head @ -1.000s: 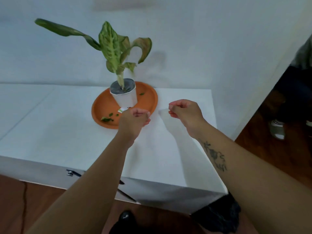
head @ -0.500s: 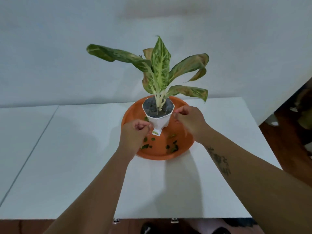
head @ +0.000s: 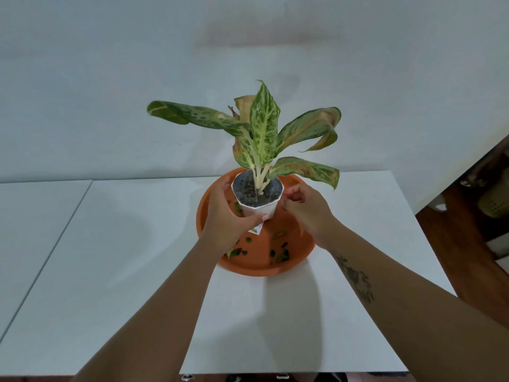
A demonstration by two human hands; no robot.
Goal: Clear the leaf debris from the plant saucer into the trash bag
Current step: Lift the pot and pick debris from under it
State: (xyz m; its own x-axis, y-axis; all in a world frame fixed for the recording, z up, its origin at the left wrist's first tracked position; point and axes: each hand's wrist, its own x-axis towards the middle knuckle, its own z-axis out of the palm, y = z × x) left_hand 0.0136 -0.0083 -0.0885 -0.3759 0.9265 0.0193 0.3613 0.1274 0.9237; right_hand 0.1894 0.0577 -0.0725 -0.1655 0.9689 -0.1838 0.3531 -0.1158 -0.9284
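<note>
An orange plant saucer [head: 248, 267] sits on the white table [head: 137, 257]. In it stands a white pot [head: 263, 210] with dark soil and a green mottled plant [head: 261, 128]. Several small green leaf bits [head: 281, 255] lie on the saucer's near side. My left hand [head: 225, 219] wraps around the pot's left side, thumb across its front. My right hand [head: 305, 208] touches the pot's right rim with curled fingers. No trash bag is in view.
A white wall rises right behind the table. The table's right edge [head: 429, 244] drops to a wooden floor [head: 468, 257], where a woven basket [head: 495, 199] stands. A seam [head: 55, 246] divides the tabletop at the left.
Both hands moved forward from in front of the saucer onto the pot. My left hand went from a closed fist to a grip around the pot; the view came closer.
</note>
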